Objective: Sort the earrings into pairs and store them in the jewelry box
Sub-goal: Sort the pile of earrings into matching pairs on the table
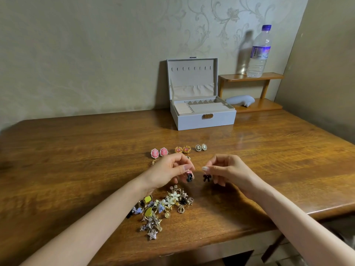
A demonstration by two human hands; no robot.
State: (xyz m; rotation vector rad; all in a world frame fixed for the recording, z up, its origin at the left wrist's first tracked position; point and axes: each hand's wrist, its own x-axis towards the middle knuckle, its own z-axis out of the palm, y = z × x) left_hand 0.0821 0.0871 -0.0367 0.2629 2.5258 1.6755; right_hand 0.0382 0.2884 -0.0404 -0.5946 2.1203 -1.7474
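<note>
Pile of earrings [163,208] lies at six o'clock below the hands; left hand [169,170] pinches one black bow [189,177], right hand [228,169] pinches the second bow [207,177].

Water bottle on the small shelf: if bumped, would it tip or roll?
Probably tips easily: the water bottle is tall and narrow, upright on the wooden shelf. Once down it would likely roll, being round. Its thin-looking clear plastic may dent when squeezed; its fill level is unclear.
</note>
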